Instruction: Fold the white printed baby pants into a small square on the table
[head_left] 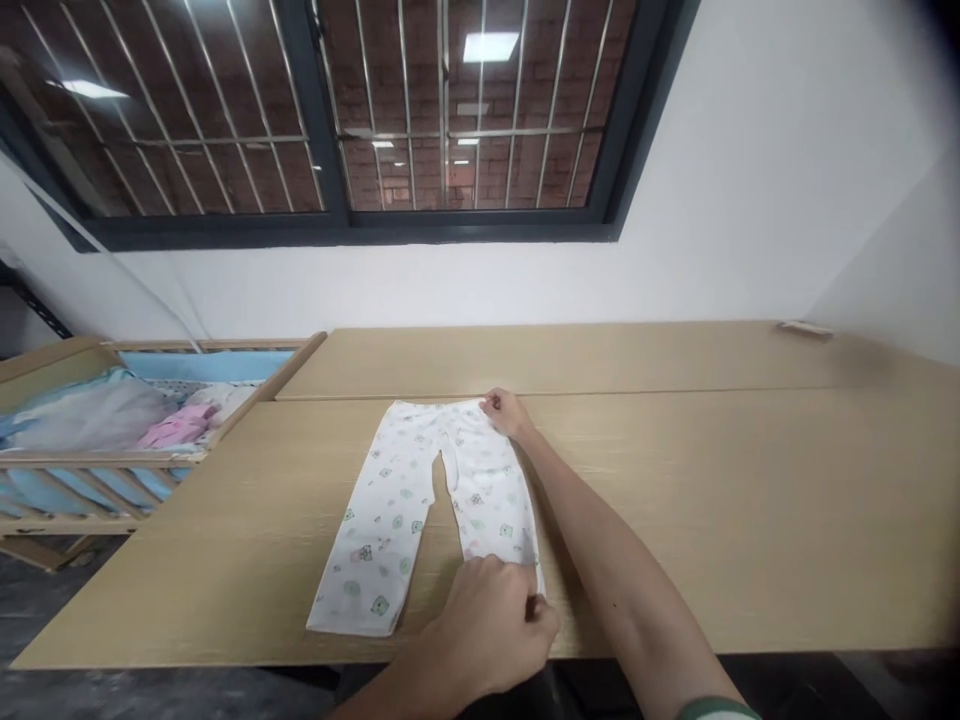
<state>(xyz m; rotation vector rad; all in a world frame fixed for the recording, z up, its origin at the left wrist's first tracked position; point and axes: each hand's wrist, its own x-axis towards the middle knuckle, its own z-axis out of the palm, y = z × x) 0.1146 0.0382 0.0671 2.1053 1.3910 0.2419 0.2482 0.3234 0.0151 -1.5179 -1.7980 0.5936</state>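
Note:
White baby pants (390, 510) with small green and grey animal prints lie spread flat, waistband toward the wall and legs toward me. My right hand (505, 413) reaches across the tabletop and pinches the right corner of the waistband. Closer to me, my left hand (499, 620) is closed over the lower end of the right leg, hiding its hem. The left leg lies loose on the board, with a gap between the two legs.
The pants rest on a wide tan tabletop (720, 500) with a seam across its back. A wooden crib (97, 460) with blue lining, bedding and a pink cloth (180, 425) adjoins its left side. A barred window (465, 110) is set in the white wall behind.

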